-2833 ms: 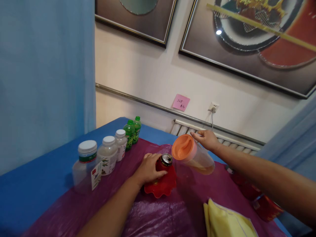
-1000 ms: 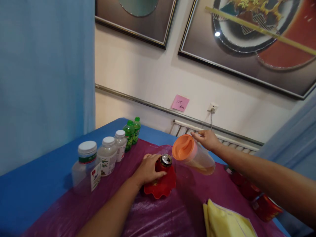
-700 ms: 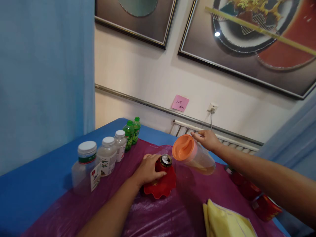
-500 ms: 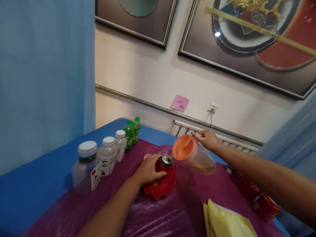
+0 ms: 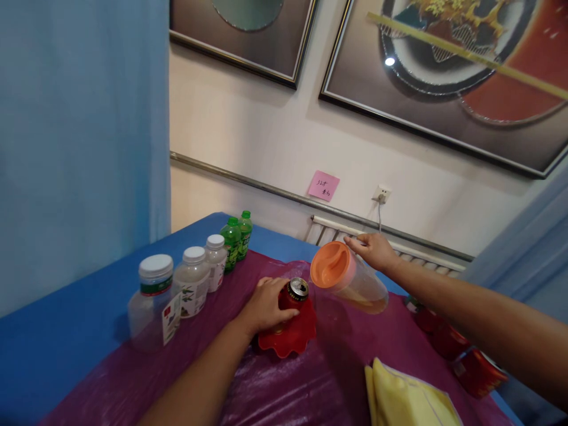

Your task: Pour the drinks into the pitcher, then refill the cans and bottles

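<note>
1. The left hand [image 5: 265, 305] is curled around the can [image 5: 297, 293], thumb on the near side and fingers on the far side. The can stands over a scalloped red dish [image 5: 290, 343], open top facing up; the hand hides its base.
2. The right hand [image 5: 375, 249] is closed on the jug [image 5: 357, 290], to the right of the can; the jug hides most of that grip, so I cannot tell how the fingers wrap. The jug is tipped, its orange lid [image 5: 331, 266] just beside the can's rim and slightly above it.
3. Pouring seems to be the step in hand, though I cannot clearly make out a stream. Some pale liquid lies low in the jug, near its base, so a slow, small increase in tilt would probably suit better than a sudden one.
4. The can's opening is small: the spout is best lined up closely with it, the left hand firm without squeezing. The dish could catch drips.
5. Right of the can and nearer the person lies a folded yellow cloth [image 5: 410, 393], handy for spills; beyond it, farther right, are red cans [image 5: 479, 373].
6. Left of the can, capped bottles [image 5: 193, 290] stand in a row, well apart from the jug.
</note>
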Demonstrator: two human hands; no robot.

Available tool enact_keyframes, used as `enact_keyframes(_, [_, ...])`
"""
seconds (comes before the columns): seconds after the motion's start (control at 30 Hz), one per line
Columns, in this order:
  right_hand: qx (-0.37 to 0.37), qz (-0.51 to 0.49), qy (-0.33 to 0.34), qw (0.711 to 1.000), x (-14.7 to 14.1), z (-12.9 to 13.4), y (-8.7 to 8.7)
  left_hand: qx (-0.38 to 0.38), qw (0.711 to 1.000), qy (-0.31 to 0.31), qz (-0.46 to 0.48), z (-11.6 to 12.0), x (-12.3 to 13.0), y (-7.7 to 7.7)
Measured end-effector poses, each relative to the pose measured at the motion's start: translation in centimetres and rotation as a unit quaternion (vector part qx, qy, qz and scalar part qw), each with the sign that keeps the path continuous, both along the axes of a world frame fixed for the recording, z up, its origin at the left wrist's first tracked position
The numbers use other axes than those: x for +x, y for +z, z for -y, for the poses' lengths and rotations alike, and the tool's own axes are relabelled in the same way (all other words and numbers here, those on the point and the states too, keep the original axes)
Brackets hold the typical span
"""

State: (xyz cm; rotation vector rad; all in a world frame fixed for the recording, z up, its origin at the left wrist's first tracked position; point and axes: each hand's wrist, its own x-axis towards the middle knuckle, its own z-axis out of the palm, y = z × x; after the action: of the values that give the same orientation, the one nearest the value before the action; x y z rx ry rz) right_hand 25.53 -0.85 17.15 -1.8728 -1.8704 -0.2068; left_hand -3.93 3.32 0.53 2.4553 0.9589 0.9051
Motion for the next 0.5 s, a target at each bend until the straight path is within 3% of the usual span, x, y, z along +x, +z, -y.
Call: enact_keyframes(0.5, [0.006,0.0,0.005,1.0,-0.12,0.13,0.08,-0.011,1.0,-0.008,-0.007,0.04,0.01,0.05])
